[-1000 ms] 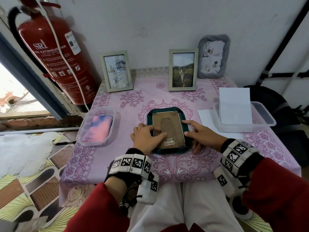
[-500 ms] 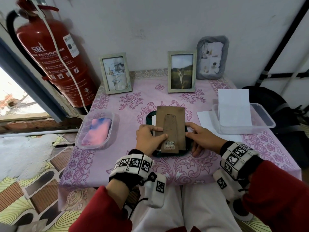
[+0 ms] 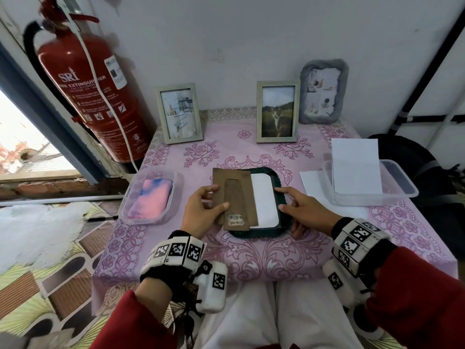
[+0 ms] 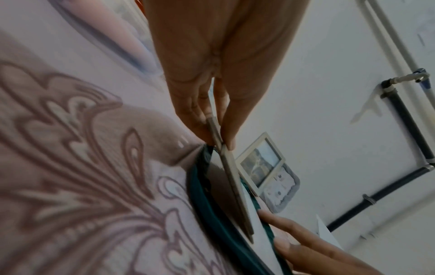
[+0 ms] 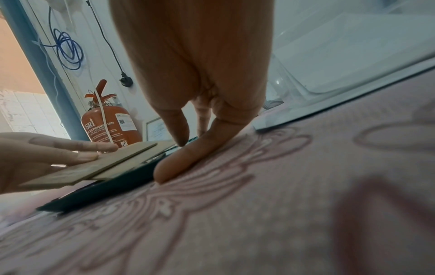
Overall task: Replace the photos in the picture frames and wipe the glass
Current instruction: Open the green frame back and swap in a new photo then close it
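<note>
Picture frame [image 3: 278,187], dark green, lay face down on the worktop [image 3: 251,250], steadied by the right hand [image 3: 305,210] with fingers straight on its edge. The left hand [image 3: 201,210] pinched the brown backing board [image 3: 235,197], lifted left of the frame, apparently to expose the white photo back [image 3: 264,200].

The brown backing board [image 3: 235,197] covers the left part of the white photo back [image 3: 264,200] lying in the dark green frame [image 3: 279,177]. At the head view's upper left, the fire extinguisher [image 3: 88,91] is cut off by the top edge. In the right wrist view the near tablecloth [image 5: 306,214] is blurred.
</note>
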A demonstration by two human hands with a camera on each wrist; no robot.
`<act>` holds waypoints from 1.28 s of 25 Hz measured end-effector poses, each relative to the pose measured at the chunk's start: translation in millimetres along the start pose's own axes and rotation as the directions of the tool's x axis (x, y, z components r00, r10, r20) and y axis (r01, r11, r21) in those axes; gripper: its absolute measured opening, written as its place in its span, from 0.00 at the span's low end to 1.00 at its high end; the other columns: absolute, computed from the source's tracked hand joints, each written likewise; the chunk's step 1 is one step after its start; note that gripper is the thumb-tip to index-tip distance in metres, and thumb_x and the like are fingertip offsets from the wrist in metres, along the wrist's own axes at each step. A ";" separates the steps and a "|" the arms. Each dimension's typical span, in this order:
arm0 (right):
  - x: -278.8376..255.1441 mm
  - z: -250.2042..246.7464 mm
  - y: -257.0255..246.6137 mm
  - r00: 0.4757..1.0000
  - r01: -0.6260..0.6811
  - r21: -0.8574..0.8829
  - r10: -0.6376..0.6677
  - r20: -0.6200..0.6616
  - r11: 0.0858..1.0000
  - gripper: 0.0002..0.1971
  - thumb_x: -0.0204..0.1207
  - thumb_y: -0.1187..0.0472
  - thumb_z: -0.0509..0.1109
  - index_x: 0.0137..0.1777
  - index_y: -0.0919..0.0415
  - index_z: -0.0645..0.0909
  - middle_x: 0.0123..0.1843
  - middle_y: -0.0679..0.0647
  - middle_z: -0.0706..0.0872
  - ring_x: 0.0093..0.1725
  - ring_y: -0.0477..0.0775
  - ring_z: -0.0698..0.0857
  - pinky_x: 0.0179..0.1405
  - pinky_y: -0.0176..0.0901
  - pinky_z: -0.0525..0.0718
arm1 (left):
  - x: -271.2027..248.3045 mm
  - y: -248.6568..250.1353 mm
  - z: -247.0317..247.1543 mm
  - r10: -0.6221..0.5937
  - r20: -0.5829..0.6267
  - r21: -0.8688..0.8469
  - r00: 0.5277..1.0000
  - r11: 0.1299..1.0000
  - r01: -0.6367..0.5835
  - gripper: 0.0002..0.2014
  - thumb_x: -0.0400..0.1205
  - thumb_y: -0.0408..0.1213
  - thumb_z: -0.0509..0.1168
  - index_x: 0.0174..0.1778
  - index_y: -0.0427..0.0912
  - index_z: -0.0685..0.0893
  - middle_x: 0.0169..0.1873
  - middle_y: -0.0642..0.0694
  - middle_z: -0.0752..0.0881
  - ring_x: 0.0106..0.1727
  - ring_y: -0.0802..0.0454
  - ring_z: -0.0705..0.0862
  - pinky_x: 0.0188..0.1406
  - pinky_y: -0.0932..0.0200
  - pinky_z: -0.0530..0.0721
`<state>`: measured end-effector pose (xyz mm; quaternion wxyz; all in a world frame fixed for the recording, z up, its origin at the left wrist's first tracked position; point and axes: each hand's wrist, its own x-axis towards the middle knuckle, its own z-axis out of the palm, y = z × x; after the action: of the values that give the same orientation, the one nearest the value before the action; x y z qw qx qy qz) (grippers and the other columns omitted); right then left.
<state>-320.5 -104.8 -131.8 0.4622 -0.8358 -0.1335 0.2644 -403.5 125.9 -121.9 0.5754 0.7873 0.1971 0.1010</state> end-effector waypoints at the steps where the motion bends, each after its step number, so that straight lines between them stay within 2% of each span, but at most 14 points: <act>1: -0.1 0.2 -0.2 1.000 0.000 0.000 0.000 0.000 1.000 0.23 0.82 0.59 0.61 0.76 0.45 0.65 0.25 0.57 0.81 0.21 0.57 0.85 0.19 0.37 0.81 | 1.2 -3.1 -5.3 -0.002 -0.008 0.016 1.000 1.000 0.002 0.23 0.72 0.28 0.73 0.64 0.37 0.79 0.41 0.49 0.79 0.45 0.46 0.80 0.51 0.48 0.85; 3: 0.1 0.7 0.2 1.000 0.003 -0.001 -0.003 -0.001 1.000 0.24 0.82 0.60 0.62 0.76 0.45 0.65 0.26 0.58 0.80 0.21 0.57 0.85 0.19 0.37 0.81 | 3.9 -10.0 -16.6 -0.009 -0.040 0.076 0.999 0.997 0.012 0.23 0.74 0.28 0.72 0.65 0.38 0.79 0.43 0.48 0.80 0.47 0.46 0.80 0.51 0.51 0.83; 6: 1.5 1.4 0.8 1.000 0.009 -0.012 -0.009 -0.010 1.000 0.24 0.81 0.60 0.62 0.76 0.45 0.65 0.27 0.57 0.80 0.22 0.57 0.86 0.19 0.36 0.81 | 7.2 -17.1 -28.4 -0.066 -0.057 0.192 0.996 0.979 0.076 0.22 0.77 0.26 0.67 0.68 0.36 0.77 0.59 0.38 0.82 0.57 0.41 0.82 0.63 0.48 0.80; 8: 2.0 1.8 1.1 1.000 0.010 -0.015 -0.010 -0.014 1.000 0.23 0.81 0.60 0.62 0.75 0.45 0.66 0.26 0.57 0.79 0.22 0.58 0.86 0.19 0.37 0.81 | 8.9 -17.5 -28.5 -0.092 -0.046 0.243 0.995 0.965 0.101 0.23 0.77 0.26 0.65 0.70 0.35 0.76 0.66 0.35 0.78 0.63 0.38 0.81 0.70 0.45 0.76; 9: 2.1 1.9 1.2 1.000 0.011 -0.013 -0.011 -0.016 1.000 0.23 0.81 0.60 0.63 0.75 0.45 0.66 0.27 0.56 0.79 0.22 0.58 0.86 0.19 0.37 0.81 | 8.1 -16.0 -26.5 -0.071 -0.031 0.275 0.997 0.958 0.077 0.24 0.77 0.26 0.65 0.71 0.36 0.75 0.70 0.36 0.73 0.66 0.39 0.78 0.74 0.49 0.72; 11: 1.7 1.9 1.3 1.000 0.011 -0.007 -0.011 -0.019 1.000 0.23 0.81 0.60 0.63 0.75 0.45 0.66 0.27 0.56 0.78 0.22 0.58 0.86 0.18 0.36 0.80 | 4.8 -10.8 -19.5 0.042 0.055 0.391 0.998 0.919 -0.060 0.26 0.77 0.30 0.67 0.73 0.39 0.73 0.74 0.41 0.68 0.72 0.45 0.72 0.74 0.62 0.64; 13: 1.6 1.8 1.3 1.000 0.012 -0.011 -0.012 -0.023 1.000 0.23 0.81 0.60 0.63 0.75 0.45 0.66 0.27 0.56 0.78 0.21 0.57 0.85 0.18 0.37 0.80 | 4.1 -9.3 -10.6 0.094 0.207 0.446 0.974 0.877 -0.179 0.26 0.79 0.32 0.67 0.74 0.42 0.72 0.78 0.43 0.66 0.79 0.47 0.64 0.77 0.61 0.58; 15: 1.5 2.2 1.0 1.000 0.013 -0.024 -0.014 -0.025 1.000 0.23 0.81 0.61 0.62 0.75 0.46 0.66 0.28 0.55 0.78 0.21 0.57 0.85 0.18 0.37 0.81 | 4.1 -11.3 -6.2 0.037 0.285 0.479 0.958 0.860 -0.175 0.24 0.82 0.33 0.62 0.76 0.44 0.70 0.81 0.43 0.59 0.83 0.48 0.53 0.80 0.57 0.51; 17: 1.1 2.3 0.8 1.000 0.016 -0.038 -0.017 -0.023 0.999 0.23 0.81 0.62 0.62 0.75 0.45 0.66 0.28 0.55 0.78 0.22 0.58 0.85 0.20 0.40 0.84 | 6.7 -15.3 -7.2 0.007 0.269 0.485 0.963 0.863 -0.141 0.24 0.84 0.31 0.59 0.77 0.43 0.68 0.82 0.44 0.55 0.84 0.48 0.48 0.80 0.57 0.47; 21: 0.0 1.5 -0.2 1.000 0.016 -0.040 -0.017 -0.026 0.999 0.22 0.82 0.60 0.61 0.74 0.45 0.67 0.25 0.56 0.81 0.21 0.59 0.85 0.25 0.44 0.87 | 9.0 -21.5 -14.2 -0.008 0.243 0.533 0.970 0.836 -0.127 0.25 0.84 0.32 0.57 0.78 0.44 0.65 0.83 0.44 0.52 0.84 0.47 0.47 0.81 0.55 0.47; 24: -0.4 1.4 -0.7 0.999 0.018 -0.044 -0.020 -0.027 0.999 0.22 0.82 0.59 0.61 0.75 0.45 0.67 0.25 0.57 0.81 0.22 0.60 0.85 0.26 0.45 0.88 | 13.1 -21.5 -17.5 -0.043 0.230 0.568 0.972 0.817 -0.098 0.25 0.81 0.28 0.58 0.77 0.43 0.68 0.82 0.43 0.55 0.84 0.47 0.51 0.82 0.53 0.49; 26: -0.3 1.5 -0.3 0.999 0.017 -0.042 -0.019 -0.028 0.999 0.23 0.81 0.60 0.62 0.75 0.45 0.66 0.25 0.56 0.80 0.22 0.60 0.85 0.25 0.44 0.87 | 13.3 -17.6 -17.3 -0.051 0.167 0.569 0.985 0.820 -0.054 0.25 0.79 0.26 0.58 0.73 0.41 0.74 0.81 0.44 0.61 0.82 0.47 0.57 0.82 0.51 0.53; 29: -0.4 1.7 -0.2 0.999 0.025 -0.045 -0.026 -0.030 0.999 0.23 0.81 0.60 0.62 0.75 0.45 0.67 0.24 0.54 0.80 0.23 0.60 0.85 0.23 0.43 0.86 | 8.0 -8.1 -9.9 0.009 0.059 0.589 0.998 0.807 -0.042 0.17 0.80 0.37 0.62 0.66 0.45 0.80 0.74 0.45 0.71 0.76 0.45 0.66 0.78 0.46 0.60; 32: -0.7 1.4 -0.2 0.999 0.027 -0.045 -0.028 -0.033 0.999 0.23 0.81 0.60 0.63 0.75 0.46 0.67 0.25 0.53 0.79 0.23 0.61 0.86 0.25 0.45 0.87 | 3.6 5.0 3.8 0.021 0.044 0.588 0.999 0.807 -0.043 0.12 0.80 0.47 0.64 0.58 0.52 0.84 0.64 0.47 0.74 0.70 0.44 0.67 0.73 0.44 0.61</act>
<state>-321.9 -104.1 -132.0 0.4493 -0.8483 -0.1431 0.2408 -397.8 122.8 -118.6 0.3047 0.9317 0.1951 0.0308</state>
